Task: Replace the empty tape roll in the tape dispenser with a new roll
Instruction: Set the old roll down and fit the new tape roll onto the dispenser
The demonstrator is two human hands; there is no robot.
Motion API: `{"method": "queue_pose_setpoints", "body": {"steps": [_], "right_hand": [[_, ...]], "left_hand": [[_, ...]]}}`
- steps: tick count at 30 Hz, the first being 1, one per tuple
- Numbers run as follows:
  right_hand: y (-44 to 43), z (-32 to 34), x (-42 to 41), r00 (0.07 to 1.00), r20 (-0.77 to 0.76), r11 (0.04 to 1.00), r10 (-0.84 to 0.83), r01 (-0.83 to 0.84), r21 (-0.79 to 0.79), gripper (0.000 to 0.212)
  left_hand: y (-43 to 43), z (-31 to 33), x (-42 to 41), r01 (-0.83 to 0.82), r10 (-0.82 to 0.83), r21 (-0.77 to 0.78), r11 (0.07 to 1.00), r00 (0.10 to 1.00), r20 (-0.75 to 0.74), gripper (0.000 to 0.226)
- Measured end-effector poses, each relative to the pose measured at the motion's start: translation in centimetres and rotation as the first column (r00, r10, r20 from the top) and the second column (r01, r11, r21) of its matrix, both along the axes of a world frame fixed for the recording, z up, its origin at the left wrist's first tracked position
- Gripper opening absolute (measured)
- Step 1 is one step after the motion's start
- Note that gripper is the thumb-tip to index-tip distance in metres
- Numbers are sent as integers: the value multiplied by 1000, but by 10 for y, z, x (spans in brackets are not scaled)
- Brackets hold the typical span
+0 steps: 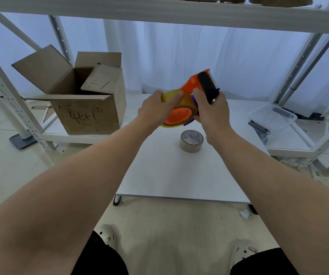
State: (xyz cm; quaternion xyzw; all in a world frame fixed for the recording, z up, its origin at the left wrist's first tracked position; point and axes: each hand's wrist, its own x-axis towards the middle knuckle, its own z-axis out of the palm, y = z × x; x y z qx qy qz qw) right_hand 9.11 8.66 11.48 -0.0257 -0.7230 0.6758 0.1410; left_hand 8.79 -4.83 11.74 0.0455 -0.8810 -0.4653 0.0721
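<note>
I hold an orange tape dispenser (pixel 194 84) in the air above the white table (pixel 179 175). My right hand (pixel 212 110) grips its dark blue handle, with the black roller and toothed blade pointing up and away. A yellowish tape roll (pixel 187 100) sits around the dispenser's orange hub (pixel 179 115). My left hand (pixel 157 107) wraps over the roll's left side, thumb lying across its top. A grey cardboard tape core (pixel 191 140) stands on the table just below my hands.
An open cardboard box (pixel 86 110) stands on the low shelf at left. A clear plastic tray (pixel 272 116) and a dark tool (pixel 259 129) lie on the shelf at right. White shelf posts (pixel 10 100) flank the table. My feet are below its front edge.
</note>
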Motion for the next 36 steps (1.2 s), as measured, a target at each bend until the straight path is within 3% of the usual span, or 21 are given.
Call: {"method": "queue_pose_setpoints", "body": {"steps": [2,7,18,24,29,36], "right_hand": [[4,1,-1,998,53,995,20,-15,-98,28],[17,0,-4,976,203,948,82,-14,-317,29],[19,-4,-7,943,317,918,101,34,-394,41],[17,-7,-6,958,275,945,78,17,-327,34],[16,-7,-6,975,217,984,37,2,-176,44],[10,-4,-3,997,63,999,44,-45,15,44]], "left_hand": [[-6,5,-1,93,-89,237,967,996,-29,48],[-21,3,0,257,-260,466,847,964,-60,30],[-26,-3,-1,267,-294,618,739,954,-59,39],[-26,-5,-2,249,-298,546,800,955,0,30],[-23,-7,-2,197,-258,472,859,964,66,10],[-12,-1,-2,92,-128,239,967,982,138,56]]}}
